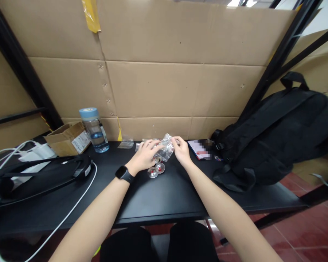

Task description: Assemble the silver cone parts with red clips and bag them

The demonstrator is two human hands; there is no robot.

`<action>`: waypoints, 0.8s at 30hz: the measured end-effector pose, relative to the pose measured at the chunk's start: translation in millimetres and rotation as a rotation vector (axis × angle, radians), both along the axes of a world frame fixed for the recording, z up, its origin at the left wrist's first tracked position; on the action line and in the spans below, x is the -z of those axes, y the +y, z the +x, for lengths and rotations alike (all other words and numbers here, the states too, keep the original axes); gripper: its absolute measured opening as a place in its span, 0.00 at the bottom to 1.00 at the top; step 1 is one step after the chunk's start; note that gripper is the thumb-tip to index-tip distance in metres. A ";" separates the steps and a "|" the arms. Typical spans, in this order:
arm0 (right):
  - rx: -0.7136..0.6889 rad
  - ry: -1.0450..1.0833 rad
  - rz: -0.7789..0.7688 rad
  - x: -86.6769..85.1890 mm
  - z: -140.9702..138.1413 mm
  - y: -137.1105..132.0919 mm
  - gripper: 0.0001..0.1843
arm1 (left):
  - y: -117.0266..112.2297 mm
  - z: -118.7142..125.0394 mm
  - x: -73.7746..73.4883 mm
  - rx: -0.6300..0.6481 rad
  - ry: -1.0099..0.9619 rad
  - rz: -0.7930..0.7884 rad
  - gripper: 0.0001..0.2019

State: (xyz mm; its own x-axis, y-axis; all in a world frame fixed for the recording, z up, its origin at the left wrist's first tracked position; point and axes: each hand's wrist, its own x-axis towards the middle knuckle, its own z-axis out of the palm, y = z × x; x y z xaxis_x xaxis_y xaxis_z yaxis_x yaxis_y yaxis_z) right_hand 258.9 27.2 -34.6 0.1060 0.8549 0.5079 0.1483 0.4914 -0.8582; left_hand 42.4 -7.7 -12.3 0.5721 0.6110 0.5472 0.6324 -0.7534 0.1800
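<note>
My left hand (145,154), with a black watch on the wrist, rests on a crumpled clear plastic bag (166,148) at the middle of the black table (158,196), fingers curled onto the plastic. My right hand (181,150) pinches the bag's right edge. Just below my left hand lie two small round silver discs with red centres (156,170). Another clear bag (125,143) lies flat a little to the left.
A water bottle with a blue lid (94,129) and an open cardboard box (68,138) stand at the back left. A black strap device (38,174) and white cables (71,211) lie left. A phone (199,149) and black backpack (276,131) sit right. Cardboard walls the back.
</note>
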 end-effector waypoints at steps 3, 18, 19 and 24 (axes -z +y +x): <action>-0.080 -0.010 -0.002 3.6 -6.2 -1.3 0.22 | -4.7 18.9 2.4 0.057 -0.004 -0.021 0.21; -0.152 -0.545 0.103 18.4 -11.2 7.3 0.22 | 60.5 -101.2 29.8 -0.765 0.073 -0.100 0.17; -0.195 -0.611 0.123 18.3 -12.2 6.9 0.23 | 64.4 -102.3 35.4 -0.748 0.097 -0.182 0.18; -0.353 -0.851 0.037 16.5 -19.1 0.6 0.27 | 73.7 -97.6 46.8 -0.705 0.123 -0.310 0.21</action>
